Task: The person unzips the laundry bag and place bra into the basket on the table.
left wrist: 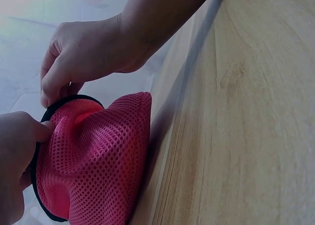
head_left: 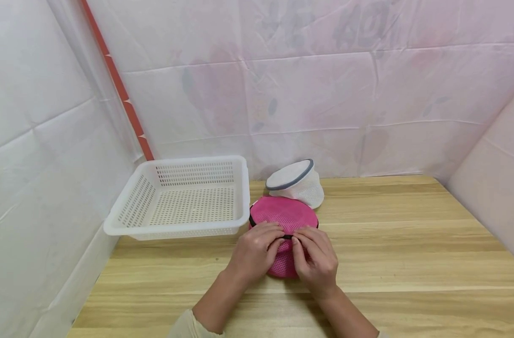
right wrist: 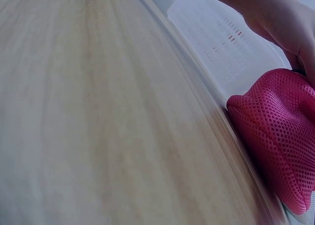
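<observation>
1. Left grip: thumb and fingers closed together, pinching the pink bag by its black edge.
2. Right grip, at three o'clock from the left: pinching that edge likewise.
3. Pink bag: on the tabletop.
4. White bag: tilted, near its twelve o'clock.
5. Basket: toward ten.

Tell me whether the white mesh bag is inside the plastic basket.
No, the white mesh bag lies on the wooden table, outside the white plastic basket and just behind the pink mesh bag.
</observation>
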Available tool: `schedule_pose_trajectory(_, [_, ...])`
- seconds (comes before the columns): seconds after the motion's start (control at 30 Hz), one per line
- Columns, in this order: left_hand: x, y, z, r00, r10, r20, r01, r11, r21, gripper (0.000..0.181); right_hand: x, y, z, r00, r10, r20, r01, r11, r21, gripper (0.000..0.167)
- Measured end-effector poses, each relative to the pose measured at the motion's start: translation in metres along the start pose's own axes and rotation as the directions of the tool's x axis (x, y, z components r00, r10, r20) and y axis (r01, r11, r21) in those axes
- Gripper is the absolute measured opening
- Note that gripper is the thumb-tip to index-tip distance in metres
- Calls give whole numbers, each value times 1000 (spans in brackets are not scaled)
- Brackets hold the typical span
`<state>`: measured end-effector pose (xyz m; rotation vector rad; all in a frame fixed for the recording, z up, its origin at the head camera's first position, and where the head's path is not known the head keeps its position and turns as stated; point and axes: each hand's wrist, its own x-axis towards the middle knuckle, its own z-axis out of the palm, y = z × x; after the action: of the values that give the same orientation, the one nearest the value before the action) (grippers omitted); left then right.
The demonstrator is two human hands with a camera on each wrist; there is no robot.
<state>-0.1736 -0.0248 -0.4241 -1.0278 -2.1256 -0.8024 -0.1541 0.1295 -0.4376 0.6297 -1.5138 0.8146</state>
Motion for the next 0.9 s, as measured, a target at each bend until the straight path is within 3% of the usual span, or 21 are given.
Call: schedule_pose_trajectory(0.9, [0,-10,-3,998,-40,-41,40,999,0,15,7,-5,-1,999,33,-23,-34,999,-23,22])
